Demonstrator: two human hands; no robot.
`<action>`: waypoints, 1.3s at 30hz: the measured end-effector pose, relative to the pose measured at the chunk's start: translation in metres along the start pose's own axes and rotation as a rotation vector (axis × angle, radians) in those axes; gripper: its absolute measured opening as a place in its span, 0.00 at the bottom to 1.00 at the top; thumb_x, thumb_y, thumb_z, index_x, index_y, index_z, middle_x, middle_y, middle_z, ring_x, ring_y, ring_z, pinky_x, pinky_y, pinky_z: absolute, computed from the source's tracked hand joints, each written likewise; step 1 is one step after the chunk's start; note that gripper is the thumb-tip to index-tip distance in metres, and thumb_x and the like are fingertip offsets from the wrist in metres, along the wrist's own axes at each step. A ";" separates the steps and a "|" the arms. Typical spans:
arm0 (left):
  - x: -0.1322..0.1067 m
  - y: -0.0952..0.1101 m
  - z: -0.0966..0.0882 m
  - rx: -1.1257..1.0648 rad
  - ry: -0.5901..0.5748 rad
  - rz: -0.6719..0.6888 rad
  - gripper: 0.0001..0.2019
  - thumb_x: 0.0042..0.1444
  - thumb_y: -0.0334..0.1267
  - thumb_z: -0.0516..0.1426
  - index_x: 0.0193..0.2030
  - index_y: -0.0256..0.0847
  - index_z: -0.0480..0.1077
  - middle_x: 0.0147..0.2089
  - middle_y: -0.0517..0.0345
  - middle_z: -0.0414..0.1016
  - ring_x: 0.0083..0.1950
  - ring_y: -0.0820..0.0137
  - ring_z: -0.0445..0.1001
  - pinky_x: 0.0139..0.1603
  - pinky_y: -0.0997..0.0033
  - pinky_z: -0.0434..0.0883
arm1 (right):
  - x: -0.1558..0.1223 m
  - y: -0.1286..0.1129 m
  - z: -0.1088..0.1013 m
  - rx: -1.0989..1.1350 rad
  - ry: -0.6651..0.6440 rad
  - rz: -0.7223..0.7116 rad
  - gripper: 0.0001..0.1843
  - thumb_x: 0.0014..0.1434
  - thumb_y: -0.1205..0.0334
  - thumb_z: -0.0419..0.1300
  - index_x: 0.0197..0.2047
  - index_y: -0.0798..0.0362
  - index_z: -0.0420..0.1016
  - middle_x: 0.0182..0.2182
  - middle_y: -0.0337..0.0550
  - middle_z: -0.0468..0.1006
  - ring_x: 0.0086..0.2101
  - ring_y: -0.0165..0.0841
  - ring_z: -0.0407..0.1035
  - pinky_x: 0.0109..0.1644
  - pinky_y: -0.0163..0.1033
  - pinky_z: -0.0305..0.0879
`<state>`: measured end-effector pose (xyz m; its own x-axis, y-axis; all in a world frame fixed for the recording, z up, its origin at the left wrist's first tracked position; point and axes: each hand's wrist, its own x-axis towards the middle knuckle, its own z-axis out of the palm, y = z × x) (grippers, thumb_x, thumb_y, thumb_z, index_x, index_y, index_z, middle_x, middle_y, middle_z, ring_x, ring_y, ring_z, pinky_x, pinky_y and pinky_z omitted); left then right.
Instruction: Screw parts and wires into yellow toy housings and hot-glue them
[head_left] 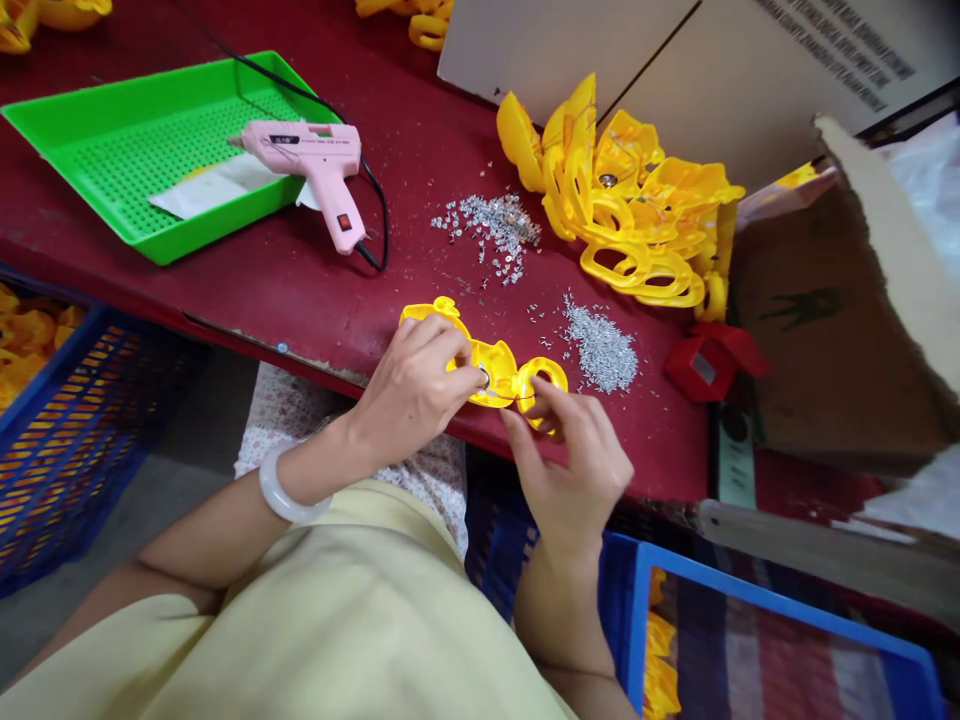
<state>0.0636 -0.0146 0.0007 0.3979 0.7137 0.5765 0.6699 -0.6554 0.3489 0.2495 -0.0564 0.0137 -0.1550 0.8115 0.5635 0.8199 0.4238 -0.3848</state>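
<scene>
Leaning in over the front edge of the dark red bench (pixel 315 310), both hands closed on a yellow plastic piece (pixel 495 372). Curling the left hand (pixel 409 390) over its left part, white bangle (pixel 292 487) on the wrist, fingertips pressing right at a small silver ring (pixel 484 378) set in the middle. Bending the right hand (pixel 574 470) up from the wrist, fingers pinching the looped right end. Pointing roughly left to right, long axis following the bench edge and dipping a bit rightward, just at that edge; no telling if it's touching the bench. Working right beside a heap of silver bits (pixel 600 345), with a pile of yellow plastic pieces (pixel 630 205) further up and a pink hot glue gun (pixel 304 175) resting across a green tray (pixel 172 235).
</scene>
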 end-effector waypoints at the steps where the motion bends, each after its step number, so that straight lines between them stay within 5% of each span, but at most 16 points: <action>1: 0.000 -0.001 0.000 -0.007 0.008 0.001 0.09 0.63 0.36 0.55 0.35 0.41 0.76 0.38 0.55 0.75 0.44 0.64 0.67 0.44 0.62 0.61 | 0.001 0.003 0.001 -0.025 -0.047 -0.037 0.13 0.57 0.65 0.63 0.47 0.50 0.75 0.32 0.40 0.76 0.32 0.30 0.70 0.37 0.37 0.69; 4: -0.003 -0.004 -0.002 -0.036 0.045 -0.016 0.08 0.63 0.35 0.56 0.36 0.43 0.76 0.39 0.57 0.77 0.43 0.66 0.69 0.45 0.62 0.62 | 0.006 0.011 0.009 -0.095 -0.052 -0.034 0.04 0.59 0.65 0.61 0.37 0.50 0.78 0.31 0.42 0.75 0.33 0.31 0.71 0.38 0.38 0.69; 12: -0.011 -0.015 -0.011 -0.169 0.112 -0.242 0.07 0.63 0.34 0.55 0.34 0.39 0.73 0.36 0.57 0.79 0.43 0.68 0.73 0.48 0.62 0.66 | 0.022 0.024 0.014 -0.136 0.018 0.116 0.06 0.60 0.61 0.60 0.35 0.50 0.79 0.32 0.41 0.76 0.29 0.29 0.70 0.34 0.36 0.68; 18: -0.012 -0.017 -0.009 -0.197 0.138 -0.237 0.05 0.62 0.34 0.57 0.35 0.38 0.72 0.37 0.56 0.79 0.44 0.67 0.74 0.49 0.61 0.66 | 0.021 0.023 0.012 -0.011 -0.044 0.153 0.06 0.59 0.59 0.62 0.34 0.52 0.77 0.28 0.39 0.79 0.25 0.27 0.69 0.31 0.34 0.65; 23: -0.012 -0.017 -0.013 -0.176 0.020 -0.178 0.05 0.62 0.35 0.58 0.35 0.41 0.73 0.37 0.59 0.80 0.48 0.67 0.74 0.54 0.58 0.62 | 0.019 0.019 0.016 0.167 -0.061 0.310 0.08 0.58 0.56 0.63 0.35 0.52 0.77 0.27 0.38 0.79 0.23 0.27 0.68 0.29 0.34 0.65; 28: -0.008 -0.014 -0.012 -0.134 -0.011 -0.077 0.06 0.62 0.36 0.57 0.35 0.42 0.74 0.37 0.60 0.80 0.48 0.65 0.73 0.54 0.57 0.58 | 0.029 0.000 0.012 0.199 -0.051 0.221 0.07 0.59 0.58 0.63 0.34 0.52 0.76 0.28 0.37 0.79 0.24 0.25 0.68 0.29 0.33 0.65; 34: -0.004 -0.015 -0.007 -0.102 -0.036 0.017 0.07 0.63 0.35 0.56 0.34 0.41 0.74 0.36 0.59 0.79 0.48 0.64 0.72 0.55 0.56 0.57 | 0.034 -0.030 0.001 0.074 -0.127 -0.048 0.02 0.60 0.64 0.61 0.35 0.53 0.74 0.29 0.38 0.77 0.29 0.27 0.70 0.34 0.33 0.66; 39: -0.004 -0.024 -0.024 -0.224 -0.018 -0.079 0.06 0.60 0.30 0.55 0.35 0.38 0.74 0.36 0.58 0.78 0.44 0.67 0.74 0.53 0.58 0.61 | 0.016 -0.031 -0.002 -0.080 -0.301 -0.113 0.05 0.62 0.64 0.60 0.34 0.54 0.74 0.28 0.40 0.76 0.30 0.28 0.70 0.35 0.34 0.64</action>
<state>0.0308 -0.0073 0.0083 0.3624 0.7676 0.5286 0.5439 -0.6347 0.5489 0.2223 -0.0572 0.0359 -0.3937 0.8488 0.3529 0.8272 0.4946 -0.2666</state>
